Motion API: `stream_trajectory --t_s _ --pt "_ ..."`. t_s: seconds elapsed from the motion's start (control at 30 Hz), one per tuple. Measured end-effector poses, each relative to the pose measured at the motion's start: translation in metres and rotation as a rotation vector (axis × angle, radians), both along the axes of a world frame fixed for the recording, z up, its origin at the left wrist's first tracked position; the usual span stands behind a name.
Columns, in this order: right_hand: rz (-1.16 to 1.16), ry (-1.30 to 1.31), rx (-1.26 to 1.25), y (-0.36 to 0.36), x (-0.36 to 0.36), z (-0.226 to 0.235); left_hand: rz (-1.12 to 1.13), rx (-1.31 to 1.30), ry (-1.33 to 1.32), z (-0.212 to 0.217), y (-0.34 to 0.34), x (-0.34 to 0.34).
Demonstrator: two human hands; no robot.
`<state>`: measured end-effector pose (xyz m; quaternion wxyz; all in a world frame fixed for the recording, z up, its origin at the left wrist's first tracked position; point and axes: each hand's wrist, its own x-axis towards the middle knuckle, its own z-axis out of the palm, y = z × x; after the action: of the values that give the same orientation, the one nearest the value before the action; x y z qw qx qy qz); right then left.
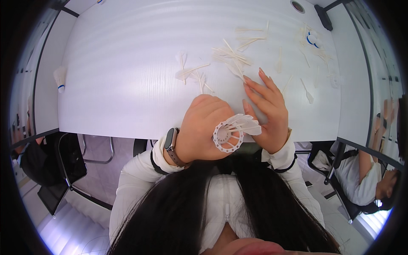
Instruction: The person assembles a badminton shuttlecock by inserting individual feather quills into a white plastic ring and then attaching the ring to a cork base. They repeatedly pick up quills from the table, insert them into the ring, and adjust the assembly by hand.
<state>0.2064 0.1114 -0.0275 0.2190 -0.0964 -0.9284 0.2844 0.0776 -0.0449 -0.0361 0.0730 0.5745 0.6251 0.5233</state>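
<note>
My left hand (203, 127) is closed around a white shuttlecock frame (223, 135), its wide perforated ring facing up. A few white feathers (247, 124) stick out from one side of that ring, toward my other hand. My right hand (268, 108) rests at the table with its fingers spread. One of its fingertips is at the end of a loose feather (235, 69), which lies beside a small heap of pale feathers (231, 55). The lower part of the shuttlecock frame is hidden by my left hand.
More loose feathers (185, 73) lie beyond my left hand, others (307, 92) are scattered at right. Blue-banded white pieces (313, 38) sit in a feather pile at far right. A feathered shuttlecock (60, 80) lies by the left partition (51, 63). Another person (361, 174) sits at right.
</note>
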Motion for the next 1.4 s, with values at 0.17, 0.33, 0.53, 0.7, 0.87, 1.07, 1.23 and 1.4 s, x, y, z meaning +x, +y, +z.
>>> stream_trajectory --t_s 0.17,0.33,0.53,0.7,0.87,1.07,1.23,1.4 --pt "-0.081 0.109 -0.213 -0.003 0.002 0.004 0.083 -0.054 -0.165 -0.002 0.003 0.002" --pt "-0.085 0.211 -0.498 -0.003 0.006 0.005 0.225 -0.11 -0.531 0.008 -0.006 0.01" --pt "0.074 0.182 -0.955 0.001 0.014 0.006 0.156 0.107 -0.687 0.006 0.002 0.008" --pt "0.161 0.138 -1.094 0.005 0.016 0.006 0.225 0.006 -0.613 0.011 -0.001 0.005" --pt "0.204 0.075 -1.123 0.004 0.014 0.006 0.22 -0.075 -0.621 0.014 -0.003 0.004" --pt "0.134 0.027 -0.996 -0.002 0.014 0.014 0.027 -0.095 -0.484 0.007 -0.002 0.001" --pt "0.195 -0.071 -0.943 -0.001 0.014 0.018 -0.059 -0.072 -0.416 0.001 -0.003 -0.002" --pt "0.254 -0.081 -0.941 0.001 0.013 0.013 -0.043 -0.062 -0.359 -0.001 -0.003 -0.002"
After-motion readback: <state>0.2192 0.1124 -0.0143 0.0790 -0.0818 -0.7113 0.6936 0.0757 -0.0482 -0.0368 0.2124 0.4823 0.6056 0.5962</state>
